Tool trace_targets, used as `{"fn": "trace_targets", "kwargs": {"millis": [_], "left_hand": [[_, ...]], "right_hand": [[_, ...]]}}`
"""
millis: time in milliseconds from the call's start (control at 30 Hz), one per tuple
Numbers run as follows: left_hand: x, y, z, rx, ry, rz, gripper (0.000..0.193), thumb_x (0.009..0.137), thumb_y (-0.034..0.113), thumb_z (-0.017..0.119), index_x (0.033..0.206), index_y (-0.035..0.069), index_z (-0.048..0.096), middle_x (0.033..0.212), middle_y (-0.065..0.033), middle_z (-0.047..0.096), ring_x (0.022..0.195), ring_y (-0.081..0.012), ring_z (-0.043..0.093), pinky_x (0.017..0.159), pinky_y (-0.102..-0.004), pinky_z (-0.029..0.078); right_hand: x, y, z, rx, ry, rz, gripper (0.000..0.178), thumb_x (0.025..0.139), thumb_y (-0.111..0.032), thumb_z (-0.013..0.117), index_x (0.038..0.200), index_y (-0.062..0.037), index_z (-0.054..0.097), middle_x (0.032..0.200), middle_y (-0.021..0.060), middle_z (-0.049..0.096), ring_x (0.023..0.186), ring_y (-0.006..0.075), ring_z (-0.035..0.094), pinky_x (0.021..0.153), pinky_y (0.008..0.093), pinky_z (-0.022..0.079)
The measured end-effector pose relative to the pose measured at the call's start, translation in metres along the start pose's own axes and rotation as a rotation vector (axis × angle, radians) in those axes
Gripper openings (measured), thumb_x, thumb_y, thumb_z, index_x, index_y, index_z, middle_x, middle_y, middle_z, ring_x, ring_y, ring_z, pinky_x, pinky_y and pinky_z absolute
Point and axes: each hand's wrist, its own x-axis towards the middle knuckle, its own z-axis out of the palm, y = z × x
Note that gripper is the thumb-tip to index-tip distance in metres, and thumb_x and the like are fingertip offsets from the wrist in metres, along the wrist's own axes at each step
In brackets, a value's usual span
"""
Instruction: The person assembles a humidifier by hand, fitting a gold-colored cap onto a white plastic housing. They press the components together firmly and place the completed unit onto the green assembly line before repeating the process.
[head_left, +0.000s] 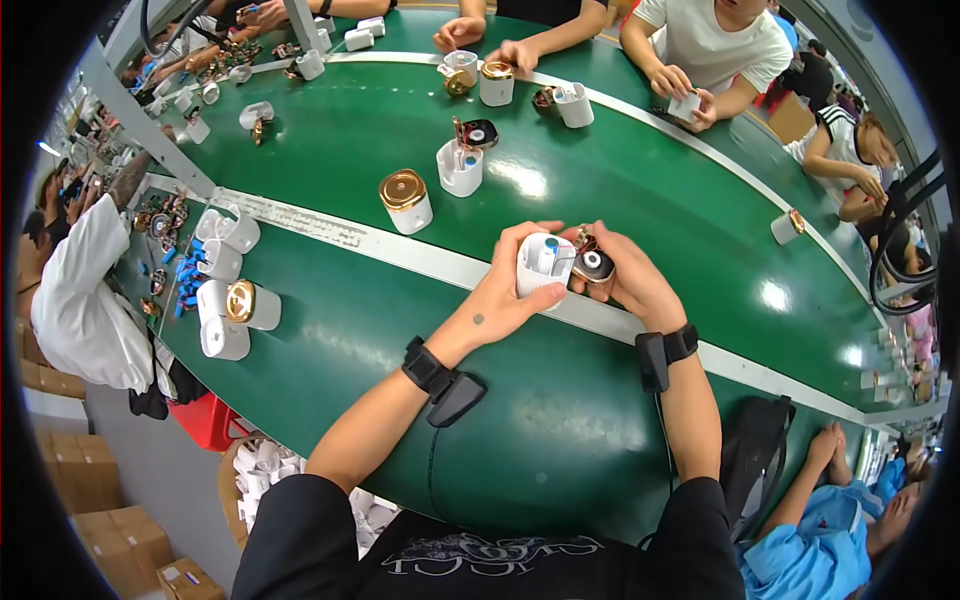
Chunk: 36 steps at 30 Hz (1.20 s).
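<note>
Left hand [507, 284] wrapped round an open white housing [538, 282], roughly 12 o'clock; right hand [640, 285] gripping a dark round part [597, 265] at its 3 o'clock, thin wires [566, 256] apparently between. Step: seemingly handling the part outside its shell; next move calls for slack wiring. Farther, from the housing: gold-topped unit [408, 208], 10 o'clock; second open housing [460, 178], 11; co-worker's hand [670, 80], 1.

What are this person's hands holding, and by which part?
The left hand grips the white housing by its outer wall; the right hand holds the rounded black part, seemingly by its edge.
</note>
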Motion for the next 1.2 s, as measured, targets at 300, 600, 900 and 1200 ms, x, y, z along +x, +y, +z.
{"fn": "trace_targets", "kwargs": {"millis": [300,600,900,1200], "left_hand": [[0.001,0.027,-0.012,0.251,-0.450,-0.328,0.083,0.083,0.029,0.084,0.149,0.006,0.041,0.127,-0.0169,0.064,0.106,-0.0240,0.061,0.095,-0.0351,0.051],[-0.014,-0.010,0.021,0.286,-0.097,0.075,0.076,0.083,0.027,0.084,0.141,-0.005,0.046,0.109,-0.0117,0.070,0.074,-0.0147,0.067,0.066,-0.0295,0.055],[-0.004,0.019,-0.002,-0.186,-0.158,-0.373,0.073,0.081,0.021,0.086,0.139,0.002,0.046,0.105,-0.0098,0.067,0.079,-0.0155,0.066,0.073,-0.0327,0.055],[-0.012,0.020,0.000,0.100,-0.545,-0.288,0.064,0.089,0.029,0.076,0.140,0.001,0.050,0.095,-0.0081,0.067,0.074,-0.0143,0.064,0.069,-0.0318,0.051]], "right_hand": [[-0.048,-0.039,0.021,-0.607,0.076,-0.111,0.042,0.114,-0.038,0.040,0.119,-0.0030,0.064,0.100,0.0041,0.069,0.073,0.0099,0.062,0.058,0.0235,0.049],[-0.055,-0.030,0.049,-0.607,-0.048,-0.344,0.048,0.115,-0.038,0.032,0.120,-0.0022,0.064,0.107,0.0068,0.066,0.076,0.0104,0.062,0.060,0.0238,0.049],[-0.076,-0.035,0.054,-0.448,0.100,-0.093,0.049,0.115,-0.039,0.031,0.122,-0.0029,0.063,0.103,0.0060,0.066,0.072,0.0115,0.060,0.059,0.0247,0.050],[-0.083,-0.047,0.066,-1.144,-0.042,-0.392,0.043,0.113,-0.035,0.036,0.123,-0.0059,0.065,0.101,0.0040,0.066,0.078,0.0123,0.061,0.060,0.0258,0.050]]}}
